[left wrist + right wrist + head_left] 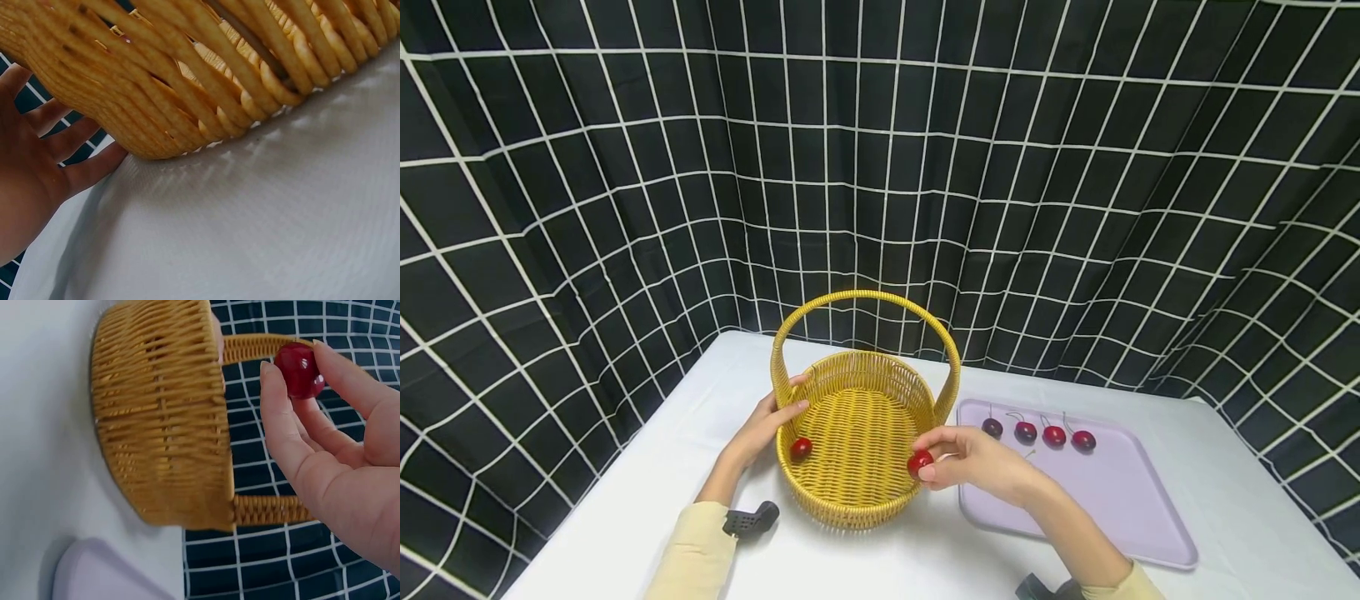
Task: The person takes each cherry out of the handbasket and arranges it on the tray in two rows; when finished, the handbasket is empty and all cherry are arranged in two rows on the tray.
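Observation:
A round yellow wicker basket (850, 505) with a tall arched handle stands on the table. My left hand (760, 429) holds its left side near the handle's base, thumb over the rim. In the left wrist view, fingers (75, 134) of that hand lie spread along the outer wall. Between thumb and fingertips, my right hand (973, 462) pinches a red cherry (299, 370) at the basket's right rim. Another red cherry (801, 448) lies inside the basket at the left.
To the right of the basket lies a pale purple tray (1120, 517). Several dark red cherries (1054, 437) with stems sit in a row near its far edge. A white cloth (820, 567) covers the table, and a black curtain (880, 167) with white grid lines hangs behind.

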Tool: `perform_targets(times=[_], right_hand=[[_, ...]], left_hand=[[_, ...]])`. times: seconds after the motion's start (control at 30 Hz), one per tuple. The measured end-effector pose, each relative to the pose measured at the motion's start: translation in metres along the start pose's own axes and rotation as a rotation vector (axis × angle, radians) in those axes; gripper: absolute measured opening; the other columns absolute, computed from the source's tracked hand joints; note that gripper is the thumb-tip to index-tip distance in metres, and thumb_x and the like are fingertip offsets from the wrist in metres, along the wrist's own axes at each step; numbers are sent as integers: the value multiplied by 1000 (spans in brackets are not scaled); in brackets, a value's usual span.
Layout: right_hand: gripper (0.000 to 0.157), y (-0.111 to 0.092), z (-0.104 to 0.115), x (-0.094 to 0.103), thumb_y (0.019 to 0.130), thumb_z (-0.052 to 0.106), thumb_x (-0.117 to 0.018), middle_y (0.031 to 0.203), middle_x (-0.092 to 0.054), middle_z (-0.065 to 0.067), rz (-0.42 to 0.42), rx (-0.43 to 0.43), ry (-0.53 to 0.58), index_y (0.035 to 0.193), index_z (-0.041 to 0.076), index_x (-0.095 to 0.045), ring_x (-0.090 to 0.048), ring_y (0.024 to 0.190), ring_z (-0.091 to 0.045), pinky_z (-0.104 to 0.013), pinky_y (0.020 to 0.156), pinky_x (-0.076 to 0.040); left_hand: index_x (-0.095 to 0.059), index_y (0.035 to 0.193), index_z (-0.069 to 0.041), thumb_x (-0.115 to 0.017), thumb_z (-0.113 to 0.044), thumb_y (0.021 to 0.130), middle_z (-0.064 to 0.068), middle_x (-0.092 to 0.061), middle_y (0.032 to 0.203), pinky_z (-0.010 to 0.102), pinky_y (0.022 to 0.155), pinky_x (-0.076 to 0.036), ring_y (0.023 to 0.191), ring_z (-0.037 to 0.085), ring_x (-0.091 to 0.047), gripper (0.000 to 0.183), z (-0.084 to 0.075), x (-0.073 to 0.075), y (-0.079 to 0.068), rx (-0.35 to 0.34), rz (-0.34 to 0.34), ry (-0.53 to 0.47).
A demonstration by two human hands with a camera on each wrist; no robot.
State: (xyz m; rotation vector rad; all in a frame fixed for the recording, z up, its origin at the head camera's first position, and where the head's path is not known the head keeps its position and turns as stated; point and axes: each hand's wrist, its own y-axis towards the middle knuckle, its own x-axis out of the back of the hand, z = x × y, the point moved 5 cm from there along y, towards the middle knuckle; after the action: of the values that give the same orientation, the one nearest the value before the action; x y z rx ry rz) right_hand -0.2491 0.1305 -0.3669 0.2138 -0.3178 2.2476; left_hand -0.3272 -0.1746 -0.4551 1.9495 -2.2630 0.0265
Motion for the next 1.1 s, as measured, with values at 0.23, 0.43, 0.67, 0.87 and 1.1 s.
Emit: perform_targets(times=[0.23, 0.43, 0.67, 0.87, 1.1], right_hand=[[43, -13, -11, 12, 86, 14, -70, 103, -63, -12, -28, -20, -7, 122, -4, -56, -64, 93, -27, -39, 82, -54], [47, -23, -24, 27, 85, 16, -71, 106, -63, -12, -69, -58, -2, 125, -3, -54, -62, 96, -26, -38, 84, -51], [51, -31, -41, 50, 87, 18, -71, 110, -62, -13, -152, -85, 25, 128, -5, -52, -62, 98, -38, -46, 86, -51], [57, -40, -59, 65, 88, 15, -70, 110, -62, -15, -177, -88, 90, 131, -11, -45, -62, 100, -35, -41, 87, -52], [56, -51, -74, 84, 92, 12, -64, 106, -63, -12, -201, -58, 182, 132, -17, -37, -62, 100, -31, -40, 88, -51]], left_hand=[[-39, 145, -17, -60, -30, 93, 13, -32, 151, 58, 109, -16, 137, 34, -28, 57, 1, 0, -1, 10, 0, 1], [-37, 146, -16, -58, -28, 95, 14, -31, 151, 57, 110, -14, 139, 34, -25, 57, -3, 1, -2, -6, 7, 0], [-34, 148, -12, -57, -25, 96, 15, -29, 152, 57, 110, -13, 139, 34, -22, 58, -9, -1, -4, 8, 28, -8], [-34, 147, -7, -56, -21, 96, 17, -28, 152, 58, 109, -15, 139, 36, -23, 57, -28, -4, -14, 21, 33, -1], [-35, 148, -14, -57, -26, 95, 14, -30, 152, 58, 109, -14, 139, 34, -24, 58, -2, 1, -1, 5, 17, -3]])
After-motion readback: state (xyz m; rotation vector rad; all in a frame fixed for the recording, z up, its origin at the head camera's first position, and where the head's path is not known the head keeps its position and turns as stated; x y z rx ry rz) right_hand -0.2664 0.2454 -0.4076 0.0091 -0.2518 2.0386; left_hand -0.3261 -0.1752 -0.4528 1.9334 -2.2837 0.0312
